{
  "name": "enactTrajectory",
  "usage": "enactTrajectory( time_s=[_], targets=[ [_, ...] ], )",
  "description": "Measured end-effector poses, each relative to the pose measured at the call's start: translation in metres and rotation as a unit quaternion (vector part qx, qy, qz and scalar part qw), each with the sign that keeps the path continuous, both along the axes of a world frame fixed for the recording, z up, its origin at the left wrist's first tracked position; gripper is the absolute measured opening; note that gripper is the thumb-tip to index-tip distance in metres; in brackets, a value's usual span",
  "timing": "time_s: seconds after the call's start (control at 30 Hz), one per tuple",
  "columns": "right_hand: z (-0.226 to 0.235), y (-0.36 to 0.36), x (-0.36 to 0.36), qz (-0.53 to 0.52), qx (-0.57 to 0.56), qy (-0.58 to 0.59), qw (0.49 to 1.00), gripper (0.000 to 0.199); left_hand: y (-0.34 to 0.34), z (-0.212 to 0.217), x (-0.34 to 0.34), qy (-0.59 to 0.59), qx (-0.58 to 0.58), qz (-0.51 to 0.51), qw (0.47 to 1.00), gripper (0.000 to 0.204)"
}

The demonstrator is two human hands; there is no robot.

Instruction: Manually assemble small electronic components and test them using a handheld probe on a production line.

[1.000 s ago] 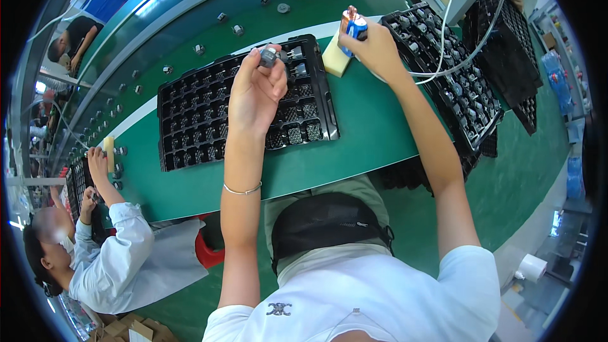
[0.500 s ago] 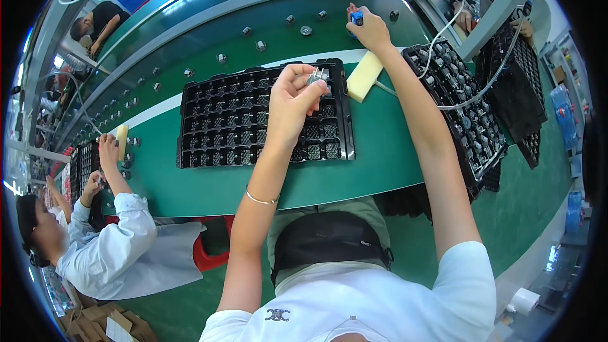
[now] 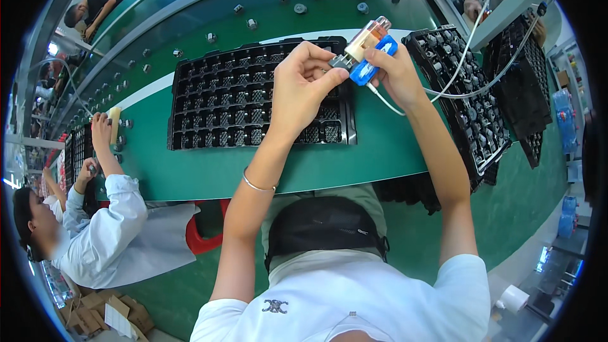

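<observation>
We logged the left hand (image 3: 301, 85) with thumb and fingertips nearly together, pinching a small grey part (image 3: 342, 62) over the right end of the black tray (image 3: 215, 98). The right hand (image 3: 398, 76) was curled closed around a blue-and-cream hand tool (image 3: 366, 39), thumb on its blue side, with a white cord (image 3: 387, 102) trailing from its lower end. Tool and part met or nearly met; we couldn't tell if they touched. Handling, our guess: the part looked light but dense for its size, rigid, hard-cased, possibly a bit slick, so a pinch on its sides was the safe hold, fingertips kept off the end facing the tool. Any finer detail there would be the fragile bit, but fingers hid most of it. The tool looked stiff and fairly light, its shell plastic-like and the pale and clear end perhaps easier to crack; we'd take it by the blue side and allow for the cord's drag. Similar parts (image 3: 251, 24) sat spaced out on the green surface beyond the tray, and a second tray (image 3: 499, 154), loaded with parts, lay to the right.
</observation>
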State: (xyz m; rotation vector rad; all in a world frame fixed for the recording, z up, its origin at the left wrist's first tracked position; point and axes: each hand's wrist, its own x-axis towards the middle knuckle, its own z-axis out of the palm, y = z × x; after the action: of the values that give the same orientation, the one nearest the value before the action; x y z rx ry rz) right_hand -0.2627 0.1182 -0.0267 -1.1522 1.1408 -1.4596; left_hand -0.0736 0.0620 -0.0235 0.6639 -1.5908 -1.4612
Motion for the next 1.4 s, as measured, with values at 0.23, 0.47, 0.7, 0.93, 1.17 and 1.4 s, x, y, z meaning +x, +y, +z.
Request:
enactTrajectory(
  time_s=[0.23, 0.47, 0.7, 0.93, 1.17, 1.4],
  targets=[
    [-0.004, 0.01, 0.003, 0.017, 0.024, -0.102, 0.994, 0.032, 0.002, -0.003, -0.003, -0.033, -0.02, -0.012, 0.999, 0.024],
    [-0.005, 0.016, -0.005, 0.024, 0.038, -0.092, 0.995, 0.03, 0.008, -0.007, -0.007, -0.044, -0.058, 0.005, 0.997, 0.023],
    [-0.014, 0.019, -0.011, 0.033, 0.052, -0.13, 0.99, 0.029, 0.008, -0.007, -0.01, -0.066, -0.039, -0.048, 0.996, 0.028],
    [-0.016, 0.023, -0.019, 0.124, 0.068, -0.156, 0.978, 0.037, 0.008, -0.007, -0.006, -0.057, 0.017, -0.111, 0.992, 0.032],
    [-0.014, 0.015, -0.051, -0.06, 0.075, 0.089, 0.991, 0.043, -0.016, 0.027, 0.009, -0.295, -0.238, 0.044, 0.924, 0.041],
    [-0.033, 0.005, -0.054, -0.282, -0.029, 0.357, 0.89, 0.043, -0.053, 0.025, -0.008, -0.589, -0.312, 0.132, 0.734, 0.044]
  ],
)
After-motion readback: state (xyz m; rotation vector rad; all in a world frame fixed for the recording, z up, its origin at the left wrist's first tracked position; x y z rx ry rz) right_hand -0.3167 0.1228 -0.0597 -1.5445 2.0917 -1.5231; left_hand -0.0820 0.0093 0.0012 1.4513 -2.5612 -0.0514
